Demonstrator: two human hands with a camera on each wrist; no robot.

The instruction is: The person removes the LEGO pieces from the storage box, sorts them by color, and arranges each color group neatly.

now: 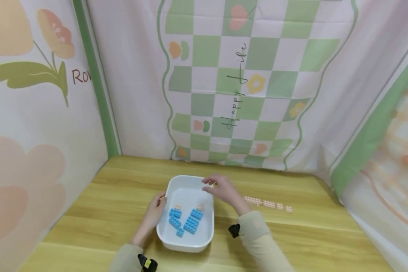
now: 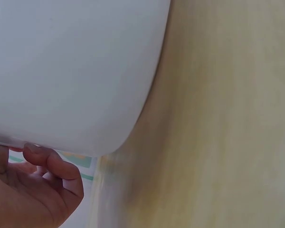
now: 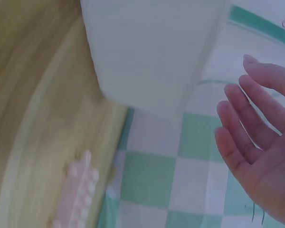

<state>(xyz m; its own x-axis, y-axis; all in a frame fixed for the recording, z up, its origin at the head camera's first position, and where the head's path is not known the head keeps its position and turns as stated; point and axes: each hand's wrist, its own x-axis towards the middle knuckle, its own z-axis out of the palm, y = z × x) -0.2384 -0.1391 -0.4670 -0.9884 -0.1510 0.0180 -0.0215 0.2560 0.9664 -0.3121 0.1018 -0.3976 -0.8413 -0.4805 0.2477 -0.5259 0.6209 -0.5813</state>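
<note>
bricks in tray | left hand pinches rim | right hand nearby, fingers loosely spread

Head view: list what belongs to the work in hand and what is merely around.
Seemingly in use:
white tub, gripped by the left hand
blue bricks and pale bricks inside it
probably the pink bricks lined up on the table

Merely around:
checkered hanging
black wrist devices
</note>
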